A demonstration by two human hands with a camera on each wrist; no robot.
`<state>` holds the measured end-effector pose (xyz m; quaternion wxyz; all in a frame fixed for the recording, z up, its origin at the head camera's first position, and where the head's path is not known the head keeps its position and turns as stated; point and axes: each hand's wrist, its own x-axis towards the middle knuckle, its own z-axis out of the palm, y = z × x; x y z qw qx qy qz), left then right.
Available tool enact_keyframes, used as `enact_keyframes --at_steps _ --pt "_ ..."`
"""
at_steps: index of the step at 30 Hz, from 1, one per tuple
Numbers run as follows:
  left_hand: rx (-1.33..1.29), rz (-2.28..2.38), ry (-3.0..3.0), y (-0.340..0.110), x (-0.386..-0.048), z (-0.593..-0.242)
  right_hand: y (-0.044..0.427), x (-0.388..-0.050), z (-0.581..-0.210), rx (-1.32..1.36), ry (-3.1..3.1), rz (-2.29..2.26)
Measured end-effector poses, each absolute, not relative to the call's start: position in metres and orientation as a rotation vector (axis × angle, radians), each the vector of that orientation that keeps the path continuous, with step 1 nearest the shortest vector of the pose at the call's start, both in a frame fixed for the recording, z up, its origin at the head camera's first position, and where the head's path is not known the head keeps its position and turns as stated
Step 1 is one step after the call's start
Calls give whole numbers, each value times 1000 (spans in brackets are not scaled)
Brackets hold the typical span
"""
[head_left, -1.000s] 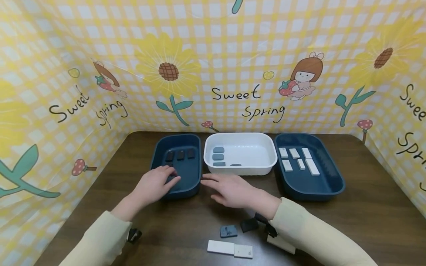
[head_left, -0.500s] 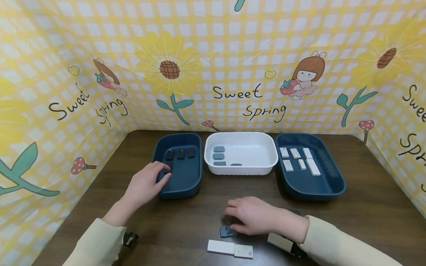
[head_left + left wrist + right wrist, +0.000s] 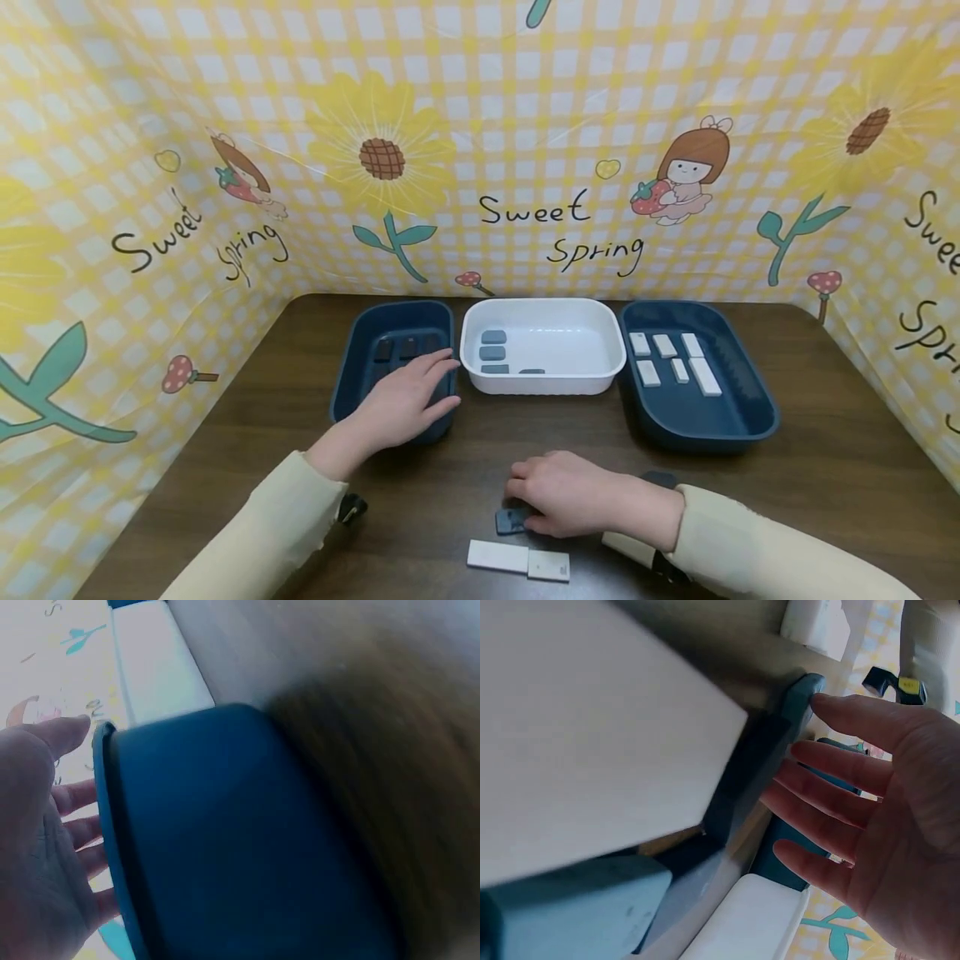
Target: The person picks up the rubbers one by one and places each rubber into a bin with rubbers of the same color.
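Above the left dark blue tray (image 3: 339,392) my left hand (image 3: 401,400) hovers with fingers extended, near the tray's right side. In the left wrist view its straight fingers lie beyond the tray rim (image 3: 112,825). Black blocks (image 3: 384,348) lie inside, partly covered by the hand. My right hand (image 3: 573,496) is low over the table, its thumb at a flat blue-grey block (image 3: 510,522). A dark block (image 3: 750,769) lies close to its fingers in the right wrist view, where the fingers look stretched and apart. No firm grip shows.
A white tray (image 3: 543,385) holds several blue-grey blocks (image 3: 492,353). The right blue tray (image 3: 750,408) holds several white blocks (image 3: 663,346). In front lie two white blocks (image 3: 498,557) end to end, a pale block (image 3: 628,547) and a dark piece (image 3: 660,479) by the right wrist.
My left hand has moved right from the left part of its tray to the right rim. My right hand came back from near the trays to the loose blocks, then barely moved.
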<state>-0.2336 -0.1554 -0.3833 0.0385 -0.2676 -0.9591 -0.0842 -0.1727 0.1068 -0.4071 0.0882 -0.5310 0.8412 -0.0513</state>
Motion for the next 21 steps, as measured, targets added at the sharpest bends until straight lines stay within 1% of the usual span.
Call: enact_keyframes --at_steps 4,9,15,21 --pt "-843 -210 -3005 -143 -240 -385 104 -171 -406 -1601 2486 -140" --pt "-821 -188 -3068 -137 -245 -390 102 -172 -408 -1632 2483 -110" --pt "-789 -208 -3096 -136 -248 -397 99 -172 -409 -1588 2473 -84" --pt "-751 -186 -3107 -135 -250 -403 97 -173 -409 -1529 2444 -149"
